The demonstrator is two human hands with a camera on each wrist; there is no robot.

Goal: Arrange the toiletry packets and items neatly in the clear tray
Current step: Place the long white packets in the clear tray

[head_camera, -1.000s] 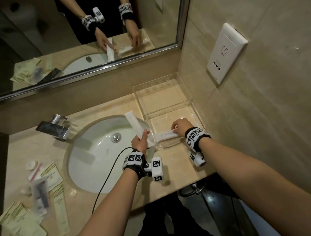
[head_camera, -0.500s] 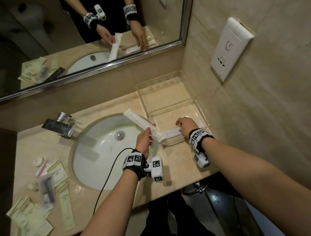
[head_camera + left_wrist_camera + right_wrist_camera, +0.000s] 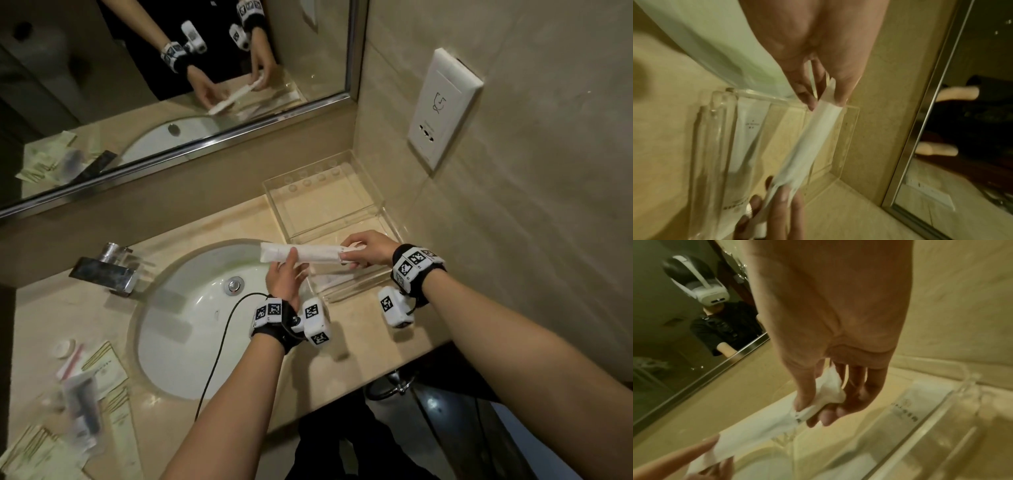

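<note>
Long white paper packet [image 3: 301, 254] held level above the near compartment of the clear tray [image 3: 371, 205], spanning from over the basin rim to the tray's front section, not yet set down. Right end pinched between thumb and curled fingers [image 3: 804, 395] of the right hand [image 3: 371, 247]; left end nipped between thumb and fingertips of the left hand [image 3: 286, 279], fingers otherwise fairly straight. Below, inside the tray's near compartment, another white packet [image 3: 748, 139] lying flat along the front wall, printed side up. Likely step in hand: laying the held packet in beside that one. To do it well: keep both ends level, turn the packet parallel to the one already lying there, lower the right end first against the tray's side wall, then ease the left end down so the paper does not buckle or ride up over the divider; release only once flat, edges just beside the neighbour and not overlapping. Thin paper, so a light pinch enough; a hard squeeze would crease it. Further out: white sink [image 3: 191, 318] and chrome tap [image 3: 102, 274] on the beige worktop [image 3: 359, 329], a loose pile of sachets and packets [image 3: 78, 401] well apart at the far left still to be brought over, mirror [image 3: 137, 85] behind, wall socket [image 3: 443, 106] on the right.
</note>
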